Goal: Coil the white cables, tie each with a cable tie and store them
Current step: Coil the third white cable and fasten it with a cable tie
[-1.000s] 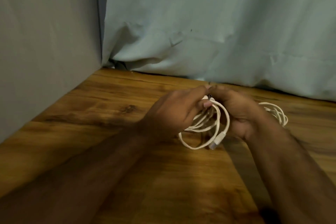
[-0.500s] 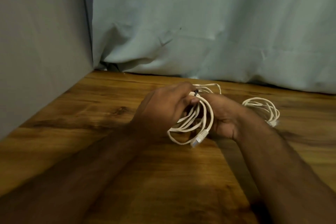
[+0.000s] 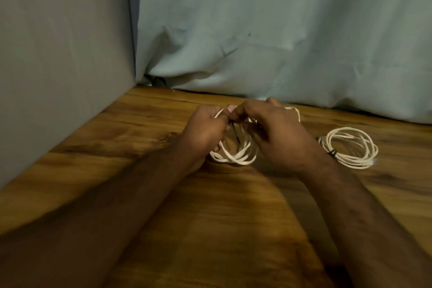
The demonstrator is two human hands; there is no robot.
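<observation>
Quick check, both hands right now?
Left hand: grips the white cable coil.
Right hand: pinches the black cable tie at the coil.

A coil of cable sits on the table near its middle, between the left hand and the right hand, with a cable tie hanging inside its loop. A second coil lies on the table to the right, apart from the hands. Behind the table hangs a curtain, and a wall panel stands along its left side.
</observation>
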